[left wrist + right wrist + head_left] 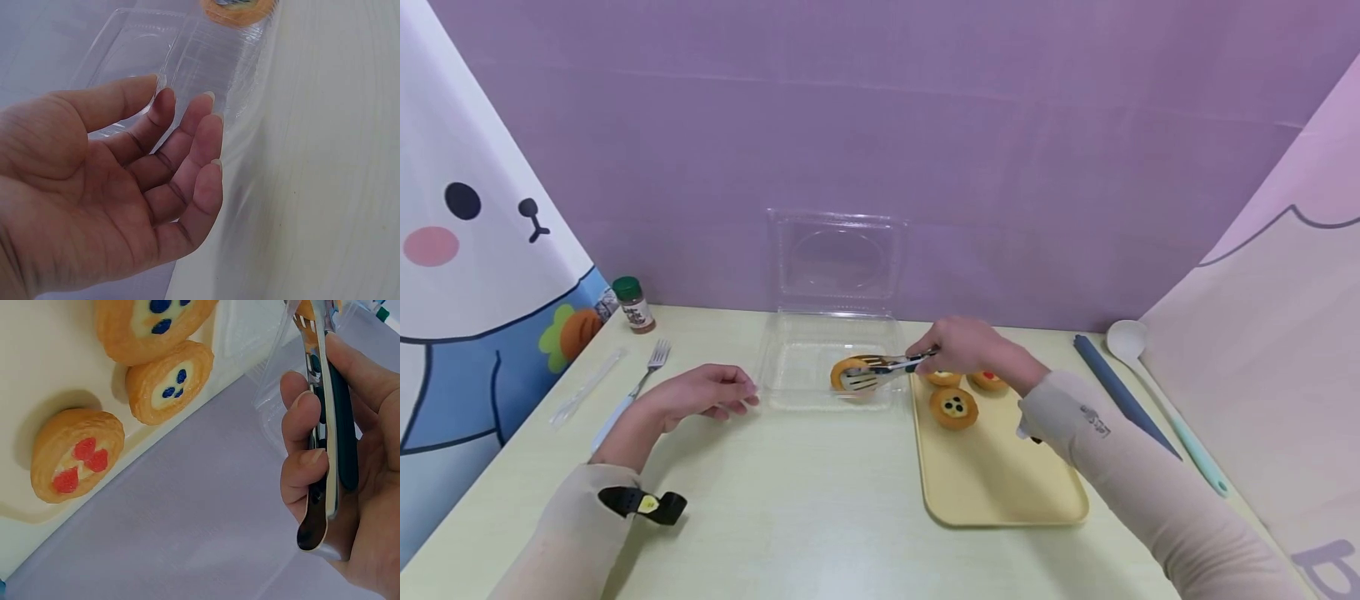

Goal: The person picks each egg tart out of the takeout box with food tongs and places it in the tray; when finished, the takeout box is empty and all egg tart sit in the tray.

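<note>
My right hand [961, 343] grips a pair of metal food tongs [328, 419] with dark handle grips, fingers on one side and thumb on the other. The slotted tong ends hold an egg tart [844, 372] within the base of a clear plastic clamshell box [805, 354], whose lid stands raised behind. Whether the tart touches the box floor I cannot tell. My left hand [706, 392] hovers near the box's left front corner, fingers loosely bent and holding nothing. On the yellow tray [1000, 492] sit several tarts, one with dark berries [954, 408] and one with red pieces [78, 456].
To the left lie a fork [651, 367] and a clear wrapped utensil [583, 390], with a green-capped jar [634, 305] behind. A dark blue stick-like object [1123, 396] and a white spoon with a mint handle [1172, 408] lie right. A purple backdrop [880, 125] rises behind the table.
</note>
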Demonstrator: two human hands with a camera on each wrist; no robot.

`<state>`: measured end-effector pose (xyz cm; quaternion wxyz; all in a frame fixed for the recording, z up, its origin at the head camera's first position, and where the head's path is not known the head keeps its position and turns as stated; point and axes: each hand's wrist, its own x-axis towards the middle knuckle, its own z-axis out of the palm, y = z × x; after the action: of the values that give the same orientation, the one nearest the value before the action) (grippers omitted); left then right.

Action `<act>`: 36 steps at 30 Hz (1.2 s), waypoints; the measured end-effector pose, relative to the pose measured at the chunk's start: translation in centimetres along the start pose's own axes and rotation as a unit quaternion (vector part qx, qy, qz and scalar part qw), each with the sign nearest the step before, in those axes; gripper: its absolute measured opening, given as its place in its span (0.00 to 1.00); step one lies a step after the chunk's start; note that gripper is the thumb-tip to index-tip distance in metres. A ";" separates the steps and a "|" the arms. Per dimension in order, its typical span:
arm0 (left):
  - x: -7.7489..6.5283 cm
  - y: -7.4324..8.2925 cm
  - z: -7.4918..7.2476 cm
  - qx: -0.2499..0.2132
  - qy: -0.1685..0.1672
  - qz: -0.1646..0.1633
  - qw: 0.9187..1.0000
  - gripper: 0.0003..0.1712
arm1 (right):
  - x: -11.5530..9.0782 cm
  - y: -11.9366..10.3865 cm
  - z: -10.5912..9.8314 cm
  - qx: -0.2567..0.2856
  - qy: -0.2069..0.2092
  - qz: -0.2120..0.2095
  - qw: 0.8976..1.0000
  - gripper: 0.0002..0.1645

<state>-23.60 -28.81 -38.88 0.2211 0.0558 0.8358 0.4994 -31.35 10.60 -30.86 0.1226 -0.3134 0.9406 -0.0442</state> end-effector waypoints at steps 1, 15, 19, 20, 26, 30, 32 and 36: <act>0.0 0.0 0.0 -0.001 0.001 -0.002 1.000 0.20 | 0.0 0.0 0.1 0.001 0.003 -0.001 1.000 0.23; 0.2 -0.1 0.0 -0.010 0.003 -0.002 1.000 0.18 | -0.1 -0.3 0.3 -0.018 0.009 -0.002 1.000 0.24; 0.3 -0.2 0.0 -0.014 0.006 -0.004 1.000 0.18 | -0.1 -0.5 0.2 -0.021 0.011 0.000 1.000 0.23; 0.3 -0.1 0.0 -0.014 0.006 -0.004 1.000 0.18 | -0.2 -0.5 0.3 -0.018 0.013 0.000 1.000 0.23; 0.2 0.0 -0.1 -0.010 0.009 -0.004 1.000 0.19 | -0.5 0.1 0.9 0.002 0.024 -0.013 1.000 0.21; 0.2 -0.1 -0.1 -0.005 0.009 -0.003 1.000 0.20 | -0.6 0.7 1.4 0.022 0.034 -0.015 0.999 0.20; 0.2 -0.1 -0.1 -0.003 0.009 -0.002 1.000 0.21 | -0.7 0.8 1.5 0.033 0.038 -0.012 0.999 0.21; 0.1 -0.2 -0.1 -0.003 0.008 -0.002 1.000 0.21 | -1.0 0.9 1.4 0.054 0.047 -0.001 0.997 0.22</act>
<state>-23.68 -28.93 -39.07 0.2151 0.0495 0.8364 0.5017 -30.72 11.93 -32.13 0.0950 -0.3046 0.9414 -0.1093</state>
